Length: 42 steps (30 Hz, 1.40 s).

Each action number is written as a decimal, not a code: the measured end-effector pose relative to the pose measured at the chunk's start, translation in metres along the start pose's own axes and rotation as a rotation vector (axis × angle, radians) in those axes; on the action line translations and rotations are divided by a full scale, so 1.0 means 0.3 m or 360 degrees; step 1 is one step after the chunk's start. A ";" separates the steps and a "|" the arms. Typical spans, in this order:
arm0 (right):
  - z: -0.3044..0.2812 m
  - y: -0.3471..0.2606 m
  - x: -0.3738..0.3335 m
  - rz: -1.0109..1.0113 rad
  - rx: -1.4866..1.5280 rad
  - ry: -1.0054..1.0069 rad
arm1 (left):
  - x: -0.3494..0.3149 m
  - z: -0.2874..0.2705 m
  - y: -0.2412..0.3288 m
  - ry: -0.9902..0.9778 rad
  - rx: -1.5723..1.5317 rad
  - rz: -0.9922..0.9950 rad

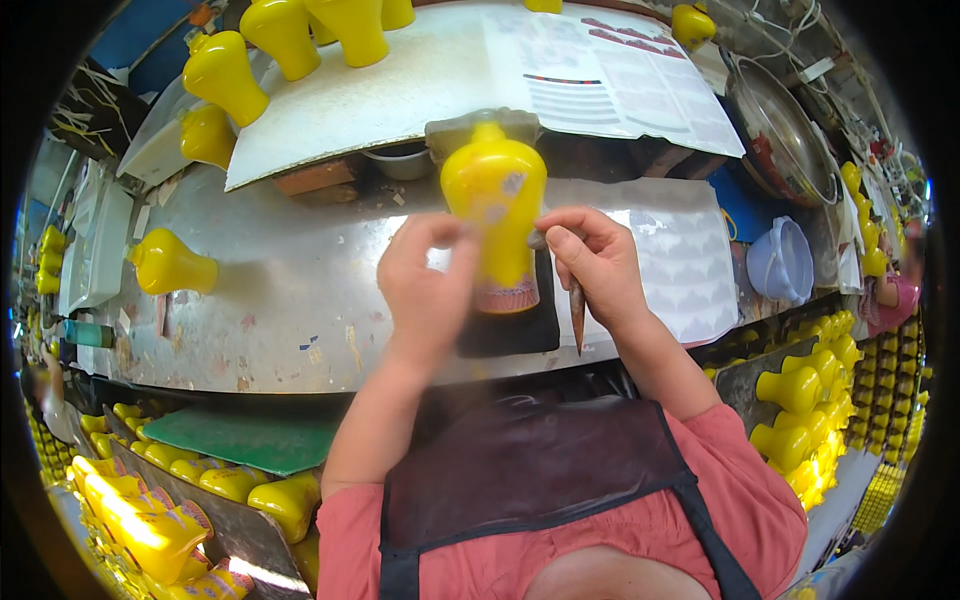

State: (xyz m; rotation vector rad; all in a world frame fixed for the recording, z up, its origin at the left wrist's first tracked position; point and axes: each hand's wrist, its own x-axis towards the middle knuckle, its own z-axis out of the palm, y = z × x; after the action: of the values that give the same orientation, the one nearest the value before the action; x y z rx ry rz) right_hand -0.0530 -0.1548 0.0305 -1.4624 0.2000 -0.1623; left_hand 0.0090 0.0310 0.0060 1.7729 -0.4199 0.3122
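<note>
A glossy yellow vase (493,175) lies in front of me, its narrow neck pointing away and propped on a grey block (440,132). Greyish patches mark its side, and a pink patterned band circles the base nearest me. Beneath the base is a black pad (545,325). At the vase's left side, my left hand (432,275) is smeared by motion, its thumb and fingers bent near the surface; whether they hold anything is unclear. My right hand (598,262) closes on a pointed brown stick (577,315) just right of the vase, its tip hanging toward me. Something grey shows at the fingertips.
Another yellow vase (175,263) lies on the metal table (270,330) at left. Several more stand on the raised white board (400,95). Printed sheets (680,260) cover the table's right part, beside a lilac bucket (782,262). Racks of yellow vases flank me below.
</note>
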 end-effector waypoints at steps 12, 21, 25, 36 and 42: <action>-0.046 0.011 -0.014 0.0354 0.0085 -0.0142 | 0.159 -0.102 0.114 -0.0037 -0.0487 -0.0217; -0.063 -0.063 0.030 0.0469 0.0205 -0.0398 | 0.243 -0.122 0.250 -0.0087 0.0024 0.0243; -0.098 -0.142 0.065 0.0618 0.0428 -0.0590 | 0.190 -0.078 0.296 -0.0264 0.0456 0.1174; -0.307 -0.244 0.122 0.0282 -0.0194 -0.0597 | 0.050 0.066 0.309 -0.0798 0.0775 0.1707; -0.597 -0.365 0.170 -0.0167 -0.0778 0.0073 | 0.060 0.107 0.227 -0.0632 0.0638 0.1492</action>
State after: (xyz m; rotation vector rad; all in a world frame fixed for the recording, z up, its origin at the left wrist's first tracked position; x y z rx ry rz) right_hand -0.0436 -0.3511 0.1201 -1.9586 0.2089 -0.2436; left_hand -0.0052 -0.0165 0.0655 1.9181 -1.5711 0.7359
